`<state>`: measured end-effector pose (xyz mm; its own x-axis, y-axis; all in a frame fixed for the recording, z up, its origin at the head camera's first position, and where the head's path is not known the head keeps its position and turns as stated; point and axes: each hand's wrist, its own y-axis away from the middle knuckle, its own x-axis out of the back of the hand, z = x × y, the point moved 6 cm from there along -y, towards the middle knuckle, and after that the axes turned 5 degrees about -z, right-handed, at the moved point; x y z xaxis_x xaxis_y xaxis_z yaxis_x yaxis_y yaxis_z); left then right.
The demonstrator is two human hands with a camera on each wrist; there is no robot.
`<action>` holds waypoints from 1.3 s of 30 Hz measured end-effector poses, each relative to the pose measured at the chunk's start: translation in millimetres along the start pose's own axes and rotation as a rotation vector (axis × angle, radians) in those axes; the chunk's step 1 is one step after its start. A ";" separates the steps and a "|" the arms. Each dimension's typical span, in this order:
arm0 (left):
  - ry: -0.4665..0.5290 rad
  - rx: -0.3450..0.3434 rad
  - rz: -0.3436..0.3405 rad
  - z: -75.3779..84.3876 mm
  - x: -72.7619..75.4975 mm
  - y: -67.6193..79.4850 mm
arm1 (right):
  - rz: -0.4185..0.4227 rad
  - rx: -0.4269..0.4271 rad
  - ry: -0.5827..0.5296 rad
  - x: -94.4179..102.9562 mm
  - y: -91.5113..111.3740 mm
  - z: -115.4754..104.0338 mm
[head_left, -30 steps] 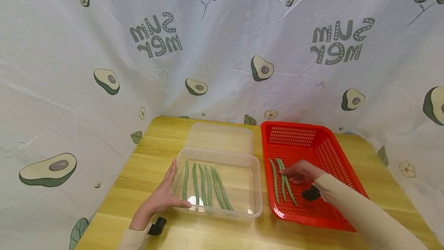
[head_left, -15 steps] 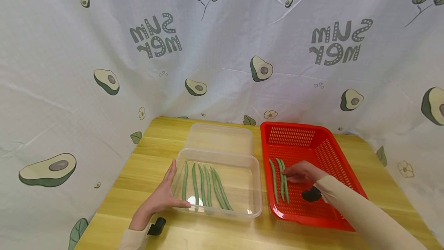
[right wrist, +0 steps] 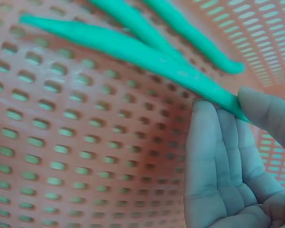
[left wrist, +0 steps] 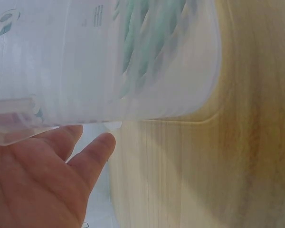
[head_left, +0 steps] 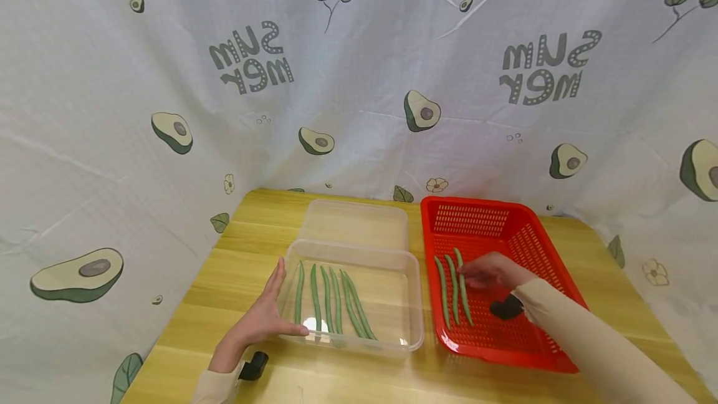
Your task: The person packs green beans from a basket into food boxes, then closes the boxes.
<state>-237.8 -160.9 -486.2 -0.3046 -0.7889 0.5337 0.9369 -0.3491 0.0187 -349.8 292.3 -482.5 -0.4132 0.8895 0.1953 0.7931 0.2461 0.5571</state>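
Observation:
In the head view, my right hand (head_left: pixel 496 272) is inside the red basket (head_left: pixel 468 203), pinching a green bean (head_left: pixel 463 288) between thumb and fingers. The right wrist view shows this bean (right wrist: pixel 133 54) gripped at one end, its length slanting over the perforated floor. Two other green beans lie left of it, one of them (head_left: pixel 443 295) close to the basket's left wall. My left hand (head_left: pixel 260 320), fingers extended, rests against the left side of a clear plastic box (head_left: pixel 387 304), thumb at its front rim. Several green beans (head_left: pixel 328 298) lie lengthwise in the box's left half.
Behind the box a translucent lid (head_left: pixel 353 223) lies flat on the wooden table (head_left: pixel 235 273). A white cloth (head_left: pixel 359 67) printed with avocados hangs behind and beside the table. The basket stands just right of the box.
In the basket, the pinched bean has come apart from its neighbour, its far end shifting away from me. My right hand has moved slightly. The left hand and box stay put.

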 end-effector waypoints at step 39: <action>-0.004 -0.001 -0.001 -2.0 -0.1 -0.4 | -0.073 0.140 -0.137 -60.3 13.9 -103.6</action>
<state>-238.6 -161.7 -487.9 -0.3049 -0.7863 0.5374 0.9365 -0.3502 0.0188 -360.3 202.1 -403.0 -0.4150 0.9089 0.0416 0.8216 0.3547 0.4462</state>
